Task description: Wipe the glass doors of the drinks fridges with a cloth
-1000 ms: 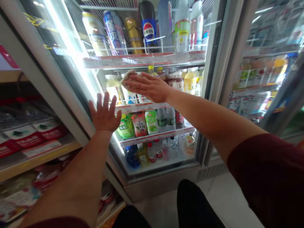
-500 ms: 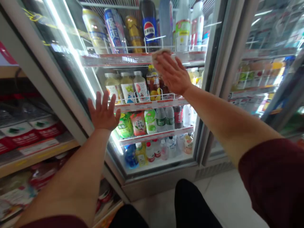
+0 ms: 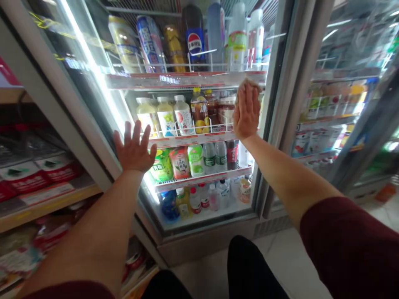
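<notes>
My left hand (image 3: 134, 150) lies against the glass door (image 3: 204, 226) of a lit drinks fridge, with fingers spread and nothing in it. Under the flat fingers of my right hand (image 3: 247, 115) is a light brownish cloth (image 3: 257, 86), pressed to the upper right part of the glass. Only the cloth's edges show past the fingertips. Behind the glass, a dark cola bottle (image 3: 195, 41) stands on the top shelf. A bottle with a yellow cap (image 3: 199, 110) is on the shelf below, left of my right hand.
To the left, an open shelf (image 3: 52, 193) holds red and white packs (image 3: 23, 176). Another glass-fronted fridge (image 3: 339, 74) with drinks stands at the right. A metal door frame (image 3: 288, 112) divides the two fridges. My knees (image 3: 246, 265) are close to the fridge base.
My right hand has slid the cloth right and slightly down across the glass, and its fingers now point upward. My left hand has stayed in place on the door.
</notes>
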`<state>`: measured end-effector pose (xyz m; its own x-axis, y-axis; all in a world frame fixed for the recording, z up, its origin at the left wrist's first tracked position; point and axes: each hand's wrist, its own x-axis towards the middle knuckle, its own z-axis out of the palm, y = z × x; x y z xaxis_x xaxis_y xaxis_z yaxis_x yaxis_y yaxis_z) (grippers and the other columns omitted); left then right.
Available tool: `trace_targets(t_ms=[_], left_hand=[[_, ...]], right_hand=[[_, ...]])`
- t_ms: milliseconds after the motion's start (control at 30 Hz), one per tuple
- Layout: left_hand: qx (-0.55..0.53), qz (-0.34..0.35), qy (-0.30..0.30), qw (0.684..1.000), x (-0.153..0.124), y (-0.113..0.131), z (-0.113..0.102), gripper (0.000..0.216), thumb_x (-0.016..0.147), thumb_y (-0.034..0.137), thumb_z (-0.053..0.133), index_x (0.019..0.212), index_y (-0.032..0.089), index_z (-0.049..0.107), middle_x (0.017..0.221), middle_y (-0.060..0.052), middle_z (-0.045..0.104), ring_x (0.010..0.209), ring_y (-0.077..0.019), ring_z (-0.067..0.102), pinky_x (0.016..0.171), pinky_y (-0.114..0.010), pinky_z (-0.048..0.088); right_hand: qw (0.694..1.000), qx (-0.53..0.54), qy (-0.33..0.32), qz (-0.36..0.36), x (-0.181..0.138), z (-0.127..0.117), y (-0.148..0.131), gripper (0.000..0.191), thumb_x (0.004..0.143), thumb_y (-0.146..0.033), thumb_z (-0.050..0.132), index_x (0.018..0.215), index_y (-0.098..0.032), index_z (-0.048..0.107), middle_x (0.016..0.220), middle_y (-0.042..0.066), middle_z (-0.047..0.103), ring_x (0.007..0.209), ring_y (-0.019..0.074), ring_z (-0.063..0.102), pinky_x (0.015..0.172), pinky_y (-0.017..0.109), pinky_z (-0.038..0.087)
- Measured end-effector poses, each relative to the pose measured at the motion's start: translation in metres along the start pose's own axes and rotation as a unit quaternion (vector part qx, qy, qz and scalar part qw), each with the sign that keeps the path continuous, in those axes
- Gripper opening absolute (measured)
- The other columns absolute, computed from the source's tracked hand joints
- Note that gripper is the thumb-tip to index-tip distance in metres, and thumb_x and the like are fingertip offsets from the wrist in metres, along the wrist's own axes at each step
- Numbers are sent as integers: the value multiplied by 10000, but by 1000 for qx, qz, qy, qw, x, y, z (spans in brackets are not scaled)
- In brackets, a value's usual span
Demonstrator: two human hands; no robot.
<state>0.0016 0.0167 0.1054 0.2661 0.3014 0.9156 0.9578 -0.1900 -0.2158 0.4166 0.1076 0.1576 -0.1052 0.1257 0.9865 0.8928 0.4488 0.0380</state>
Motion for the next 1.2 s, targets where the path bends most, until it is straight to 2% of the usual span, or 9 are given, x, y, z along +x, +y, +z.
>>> trace_targets(t_ms=[67, 233, 400, 567, 767, 900, 967, 1133, 1200], left_hand=[[-2, -3, -5, 1000, 0, 0, 0, 730, 1009, 460, 516, 1682, 297, 285, 1754, -71, 215, 1657, -297, 46, 1313, -656, -47], [-26, -26, -13, 999, 2, 5, -4, 703, 1015, 484, 502, 1664, 271, 336, 1748, -77, 241, 1655, -310, 67, 1314, -642, -74], [-54, -49, -31, 997, 3, 11, -9, 706, 1006, 505, 507, 1657, 278, 350, 1752, -65, 231, 1657, -309, 44, 1316, -630, -115], [-49, -62, -31, 996, 4, 10, -8, 721, 983, 503, 524, 1659, 319, 353, 1746, -44, 250, 1654, -298, 61, 1331, -596, -111], [-25, -36, -16, 999, 2, 8, -6, 701, 1002, 478, 513, 1658, 293, 351, 1746, -60, 248, 1654, -304, 79, 1327, -626, -73], [-45, -42, -15, 998, 2, 10, -7, 711, 996, 503, 541, 1648, 278, 370, 1744, -76, 256, 1652, -325, 79, 1316, -650, -79], [-55, -51, -24, 997, 3, 11, -8, 727, 987, 522, 554, 1650, 293, 364, 1747, -69, 250, 1653, -327, 65, 1318, -644, -93], [-63, -69, -40, 995, 4, 12, -10, 722, 986, 522, 521, 1659, 331, 344, 1754, -27, 229, 1654, -310, 48, 1329, -613, -122], [-69, -74, -40, 994, 4, 13, -11, 719, 981, 521, 531, 1655, 346, 352, 1752, -12, 234, 1654, -301, 48, 1332, -603, -124]], right_hand=[[1000, -2, -8, -1, -21, 3, 1, 646, 1078, -371, 199, 1645, -118, 379, 1726, 140, 299, 1661, 297, 80, 1339, 596, 189], [989, 25, -85, -122, -40, -9, 20, 570, 1035, -407, 375, 1565, -275, 535, 1653, 39, 460, 1610, 263, 310, 1339, 531, 280], [997, 25, 53, 51, -34, -7, 24, 641, 1040, -398, 313, 1626, -172, 441, 1686, 138, 379, 1629, 330, 227, 1299, 653, 287], [983, 71, -103, -132, -16, -15, 15, 592, 1027, -427, 402, 1592, -279, 500, 1672, 53, 421, 1624, 297, 259, 1346, 576, 241], [994, 58, -34, -92, 16, -17, 3, 595, 1064, -373, 350, 1628, -199, 428, 1705, 80, 359, 1645, 318, 170, 1331, 643, 198], [940, 103, -175, -276, 17, -16, -16, 553, 1049, -339, 416, 1599, -323, 473, 1691, -21, 393, 1637, 257, 230, 1375, 545, 187], [918, 110, -212, -315, 20, -17, -23, 550, 1056, -333, 402, 1602, -377, 454, 1683, -63, 403, 1627, 226, 266, 1386, 508, 182], [977, 110, -95, -153, 33, -8, -43, 603, 1065, -323, 309, 1663, -274, 358, 1718, 14, 343, 1653, 289, 148, 1359, 618, 132], [977, 114, -91, -156, 33, -4, -53, 612, 1051, -310, 319, 1659, -255, 367, 1717, 25, 345, 1657, 297, 119, 1354, 632, 128]])
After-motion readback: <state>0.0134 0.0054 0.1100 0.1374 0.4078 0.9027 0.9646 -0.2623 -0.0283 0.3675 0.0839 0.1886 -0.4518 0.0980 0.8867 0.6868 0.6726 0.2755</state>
